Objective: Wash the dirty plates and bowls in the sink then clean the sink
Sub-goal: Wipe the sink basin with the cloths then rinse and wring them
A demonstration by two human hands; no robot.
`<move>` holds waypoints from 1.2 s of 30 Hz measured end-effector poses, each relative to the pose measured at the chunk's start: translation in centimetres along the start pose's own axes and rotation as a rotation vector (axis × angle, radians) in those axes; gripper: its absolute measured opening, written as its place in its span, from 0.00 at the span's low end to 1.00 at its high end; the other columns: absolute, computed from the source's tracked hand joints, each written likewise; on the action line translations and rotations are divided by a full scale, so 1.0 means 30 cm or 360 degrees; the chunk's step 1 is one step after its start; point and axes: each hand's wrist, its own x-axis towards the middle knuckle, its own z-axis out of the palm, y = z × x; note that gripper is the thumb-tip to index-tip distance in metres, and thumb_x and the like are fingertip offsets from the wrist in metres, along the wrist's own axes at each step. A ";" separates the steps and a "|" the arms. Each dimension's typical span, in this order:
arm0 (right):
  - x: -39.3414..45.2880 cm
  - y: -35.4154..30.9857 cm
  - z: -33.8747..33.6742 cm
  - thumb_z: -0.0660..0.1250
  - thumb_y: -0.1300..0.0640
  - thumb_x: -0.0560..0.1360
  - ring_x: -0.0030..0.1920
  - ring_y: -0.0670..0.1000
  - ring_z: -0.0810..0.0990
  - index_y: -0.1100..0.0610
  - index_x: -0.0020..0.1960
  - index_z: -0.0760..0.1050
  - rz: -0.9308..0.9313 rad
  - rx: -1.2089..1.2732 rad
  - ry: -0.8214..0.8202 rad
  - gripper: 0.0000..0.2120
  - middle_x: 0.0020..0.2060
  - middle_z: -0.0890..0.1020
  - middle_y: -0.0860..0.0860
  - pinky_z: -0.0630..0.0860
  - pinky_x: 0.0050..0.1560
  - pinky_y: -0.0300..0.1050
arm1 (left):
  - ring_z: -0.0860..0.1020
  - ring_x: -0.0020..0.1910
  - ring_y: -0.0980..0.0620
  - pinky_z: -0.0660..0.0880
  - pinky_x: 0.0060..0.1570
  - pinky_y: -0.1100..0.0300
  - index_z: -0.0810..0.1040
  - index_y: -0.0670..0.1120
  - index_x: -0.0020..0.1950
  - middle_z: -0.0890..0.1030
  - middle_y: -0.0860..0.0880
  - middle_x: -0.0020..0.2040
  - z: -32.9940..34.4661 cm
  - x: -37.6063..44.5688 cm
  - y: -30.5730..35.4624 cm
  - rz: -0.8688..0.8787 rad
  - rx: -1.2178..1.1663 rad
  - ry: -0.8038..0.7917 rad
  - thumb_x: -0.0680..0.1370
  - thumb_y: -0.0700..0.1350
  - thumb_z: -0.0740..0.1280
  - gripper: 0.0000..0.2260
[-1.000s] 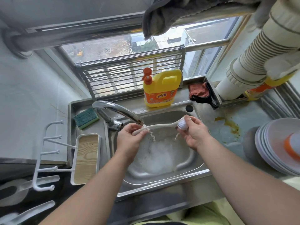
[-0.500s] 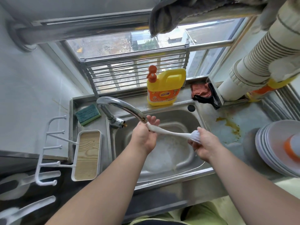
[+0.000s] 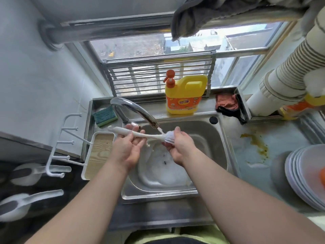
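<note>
Detergent bottle (image 3: pixel 184 95) label: Chinese characters (illegible)

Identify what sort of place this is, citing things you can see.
Most likely a small home kitchen: a steel sink with running tap, a dish soap bottle on the ledge, and stacked plates beside it.

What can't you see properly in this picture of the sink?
- Sink drain: hidden under foam, head view.
- Stacked plates: cut off by the right edge.
- Brush bristles: partly covered by the right hand.
- Yellow bottle label: too small to read.
</note>
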 end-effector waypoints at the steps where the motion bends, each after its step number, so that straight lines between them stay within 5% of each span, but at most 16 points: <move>1: -0.001 0.005 0.012 0.59 0.51 0.88 0.45 0.56 0.82 0.60 0.55 0.73 0.0019 -0.0039 -0.0043 0.13 0.51 0.82 0.61 0.84 0.46 0.47 | 0.82 0.59 0.40 0.74 0.65 0.39 0.74 0.49 0.62 0.81 0.42 0.64 -0.014 -0.021 0.017 0.0073 0.0012 0.0019 0.88 0.36 0.55 0.11; 4: -0.022 0.018 0.012 0.63 0.59 0.86 0.47 0.59 0.82 0.61 0.55 0.75 0.0131 -0.0182 -0.0140 0.06 0.53 0.82 0.64 0.83 0.59 0.55 | 0.82 0.60 0.42 0.80 0.61 0.44 0.76 0.48 0.59 0.82 0.44 0.59 -0.039 -0.098 0.043 0.0276 0.0140 0.0040 0.86 0.35 0.59 0.10; 8: -0.075 -0.013 -0.082 0.67 0.63 0.83 0.41 0.55 0.81 0.56 0.58 0.77 0.0205 -0.0591 -0.0243 0.06 0.45 0.84 0.57 0.82 0.50 0.49 | 0.82 0.54 0.47 0.82 0.58 0.54 0.78 0.47 0.57 0.80 0.47 0.53 -0.045 -0.206 -0.009 0.0476 0.0418 0.0118 0.84 0.33 0.63 0.10; 10: -0.097 -0.044 -0.154 0.70 0.63 0.80 0.39 0.54 0.81 0.53 0.60 0.77 0.0115 -0.0979 -0.0266 0.11 0.41 0.84 0.53 0.77 0.48 0.48 | 0.82 0.50 0.49 0.84 0.49 0.59 0.80 0.47 0.55 0.83 0.48 0.50 -0.039 -0.242 -0.051 0.0507 0.0522 0.0165 0.83 0.33 0.66 0.09; 14: -0.130 -0.114 -0.274 0.65 0.62 0.81 0.41 0.55 0.82 0.52 0.59 0.77 -0.0016 -0.1332 -0.0194 0.09 0.49 0.84 0.56 0.75 0.46 0.49 | 0.85 0.50 0.47 0.83 0.51 0.54 0.85 0.50 0.58 0.88 0.48 0.47 -0.001 -0.303 -0.120 0.0567 0.0870 0.0102 0.82 0.36 0.71 0.10; 19: -0.184 -0.211 -0.336 0.61 0.65 0.74 0.41 0.54 0.80 0.50 0.52 0.80 -0.0439 -0.1752 0.0022 0.15 0.48 0.82 0.53 0.74 0.34 0.40 | 0.86 0.49 0.52 0.84 0.55 0.48 0.86 0.63 0.53 0.88 0.54 0.47 0.084 -0.391 -0.161 0.0812 0.1403 0.0127 0.80 0.44 0.73 0.12; 22: -0.235 -0.261 -0.357 0.57 0.67 0.71 0.40 0.53 0.78 0.50 0.44 0.79 -0.0603 -0.1898 0.0094 0.16 0.45 0.81 0.52 0.71 0.27 0.38 | 0.82 0.50 0.64 0.76 0.50 0.72 0.87 0.62 0.50 0.86 0.58 0.49 0.140 -0.431 -0.180 0.0970 0.1828 0.0026 0.80 0.44 0.71 0.12; 25: -0.256 -0.271 -0.377 0.59 0.66 0.70 0.45 0.51 0.80 0.47 0.47 0.80 -0.0620 -0.1924 -0.0008 0.18 0.49 0.81 0.48 0.75 0.34 0.39 | 0.76 0.48 0.75 0.66 0.47 0.81 0.87 0.58 0.53 0.83 0.56 0.52 0.182 -0.468 -0.210 0.1048 0.2117 -0.0087 0.81 0.40 0.71 0.12; 30: -0.286 -0.265 -0.365 0.67 0.60 0.73 0.55 0.45 0.80 0.43 0.57 0.81 -0.0704 -0.1896 -0.0291 0.18 0.56 0.81 0.43 0.78 0.52 0.42 | 0.79 0.48 0.66 0.69 0.47 0.79 0.83 0.62 0.47 0.83 0.57 0.51 0.234 -0.483 -0.225 0.1097 0.2111 -0.0050 0.80 0.38 0.70 0.16; 36: -0.353 -0.311 -0.291 0.71 0.44 0.75 0.51 0.43 0.84 0.41 0.61 0.81 -0.0876 -0.1975 -0.0607 0.15 0.51 0.85 0.41 0.83 0.52 0.44 | 0.83 0.42 0.63 0.74 0.40 0.73 0.84 0.57 0.50 0.86 0.56 0.44 0.317 -0.528 -0.118 0.1095 0.1784 -0.0034 0.81 0.44 0.72 0.07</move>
